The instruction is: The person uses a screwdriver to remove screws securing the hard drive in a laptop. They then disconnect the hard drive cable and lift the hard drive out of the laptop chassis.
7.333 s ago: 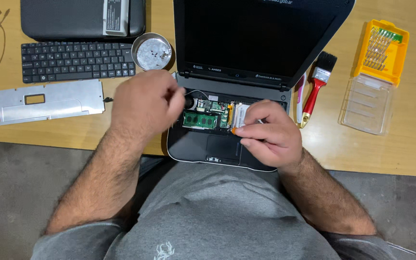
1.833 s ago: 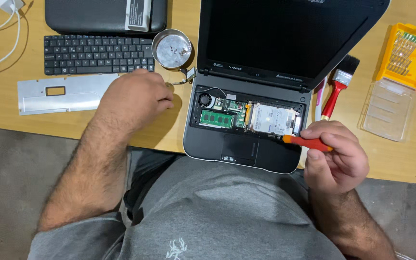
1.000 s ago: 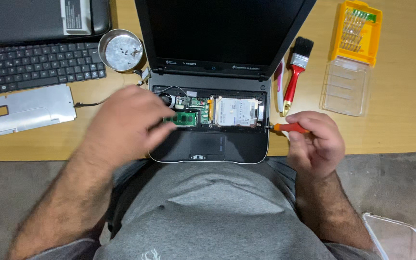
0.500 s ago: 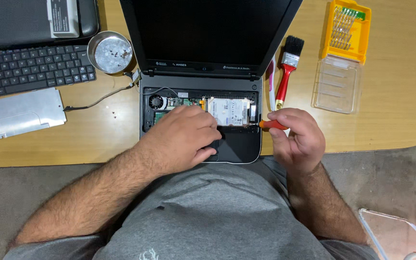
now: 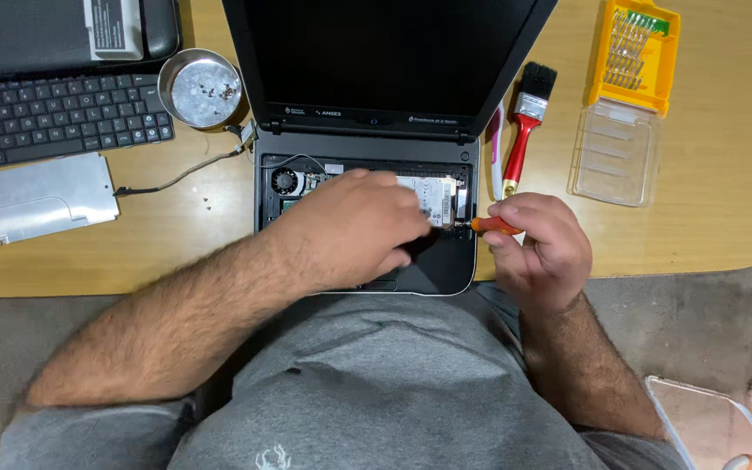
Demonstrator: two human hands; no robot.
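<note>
The left hand presses flat on the opened laptop, whose exposed boards look fragile, while the right hand grips a light screwdriver by its handle.

One laptop, one screwdriver, one brush
</note>
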